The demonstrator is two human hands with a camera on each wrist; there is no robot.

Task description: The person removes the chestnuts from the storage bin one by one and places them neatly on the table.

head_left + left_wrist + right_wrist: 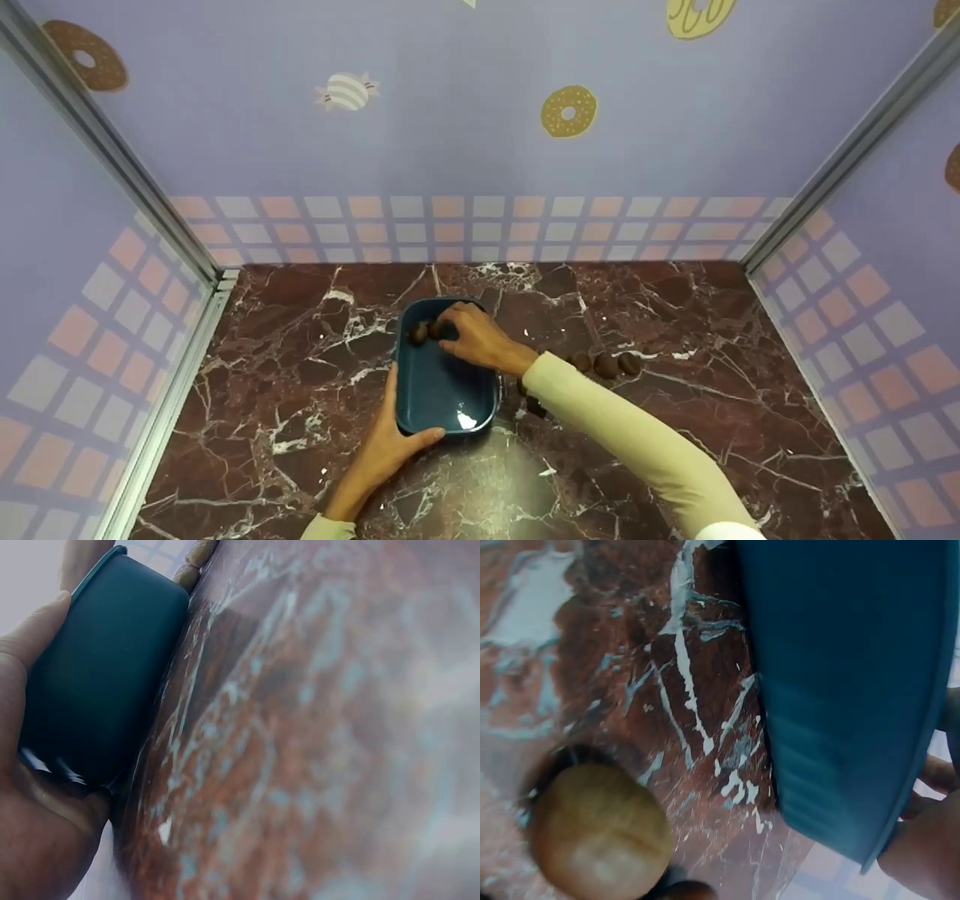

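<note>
A deep blue rectangular dish [448, 375] stands on the marble-patterned surface. My left hand [396, 433] grips its near-left corner, thumb at the near rim and fingers along the left side; the left wrist view shows the thumb [46, 626] against the dish wall [112, 652]. Over the dish's far end, my right hand [480, 337] pinches a small, round, brown, mushroom-like piece [448, 331], partly hidden by the fingers. More such brown pieces [418, 334] lie in the far-left corner. In the right wrist view, the right hand [922, 855] appears beyond the dish rim.
Several more round brown pieces [606, 365] lie to the right of the dish, partly behind the right sleeve [630, 435]. One brown piece [600, 832] shows large in the right wrist view. Patterned lilac panels [480, 165] enclose the back and both sides.
</note>
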